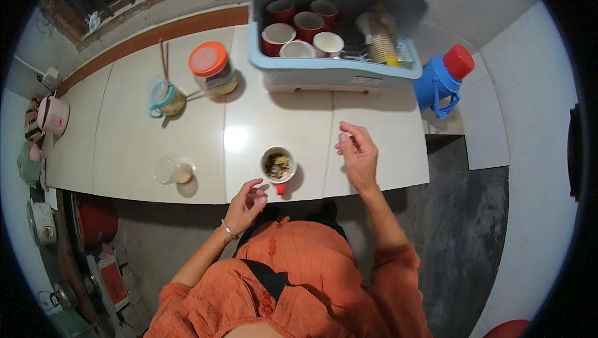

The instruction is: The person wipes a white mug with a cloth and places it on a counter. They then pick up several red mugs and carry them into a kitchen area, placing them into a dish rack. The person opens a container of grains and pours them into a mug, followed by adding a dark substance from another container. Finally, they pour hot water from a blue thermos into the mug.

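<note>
A mug [270,152] with a white rim and a red handle stands near the table's front edge, with dried yellowish-brown leaves or flowers [278,166] inside. Just left of its handle is my left hand [246,205], loosely curled with fingers apart and nothing visible in it. My right hand [359,157] hovers over the table to the right of the mug, fingers bent and slightly apart, also holding nothing that I can see. To the left, a clear jar or cup [167,170] sits on the tabletop, its lower contents hard to make out.
At the back stands a pale blue bin [339,70] holding several red-and-white mugs [309,24] and stacked paper cups [379,46]. Left of it are an orange-lidded jar [212,70] and a teal-handled container [167,98] with sticks. A blue flask [436,82] stands right of the bin.
</note>
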`<action>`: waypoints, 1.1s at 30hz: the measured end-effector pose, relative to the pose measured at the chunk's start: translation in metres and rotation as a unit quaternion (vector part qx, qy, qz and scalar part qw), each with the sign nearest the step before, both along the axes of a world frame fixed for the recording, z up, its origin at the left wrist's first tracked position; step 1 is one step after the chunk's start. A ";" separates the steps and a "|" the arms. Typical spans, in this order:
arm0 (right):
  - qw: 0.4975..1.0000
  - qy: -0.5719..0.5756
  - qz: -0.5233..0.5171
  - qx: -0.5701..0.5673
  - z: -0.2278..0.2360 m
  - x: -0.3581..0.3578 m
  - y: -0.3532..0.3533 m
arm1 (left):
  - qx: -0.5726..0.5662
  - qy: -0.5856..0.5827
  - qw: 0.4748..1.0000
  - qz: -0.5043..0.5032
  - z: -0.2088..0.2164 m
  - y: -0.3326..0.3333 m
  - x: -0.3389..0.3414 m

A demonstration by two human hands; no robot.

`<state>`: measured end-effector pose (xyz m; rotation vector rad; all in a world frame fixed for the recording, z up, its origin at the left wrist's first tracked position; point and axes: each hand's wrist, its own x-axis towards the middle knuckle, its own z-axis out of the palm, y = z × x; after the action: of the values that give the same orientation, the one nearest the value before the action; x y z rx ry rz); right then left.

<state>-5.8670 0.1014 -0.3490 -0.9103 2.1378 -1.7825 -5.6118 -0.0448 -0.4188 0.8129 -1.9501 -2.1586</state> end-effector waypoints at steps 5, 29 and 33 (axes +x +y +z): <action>0.999 -0.013 0.028 -0.019 -0.010 -0.040 0.066 | 0.106 -0.068 0.988 0.091 -0.006 0.045 -0.035; 0.982 -0.061 -0.172 -0.039 -0.036 -0.203 0.247 | 0.035 0.070 0.995 0.068 -0.008 0.163 -0.179; 0.959 0.124 -0.256 -0.018 0.000 -0.283 0.226 | 0.016 0.052 0.998 -0.020 -0.010 0.199 -0.213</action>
<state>-6.1503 0.3269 -0.3494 -0.6518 2.7027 -2.0241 -5.8247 0.1542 -0.4290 0.6577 -1.9031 -2.2130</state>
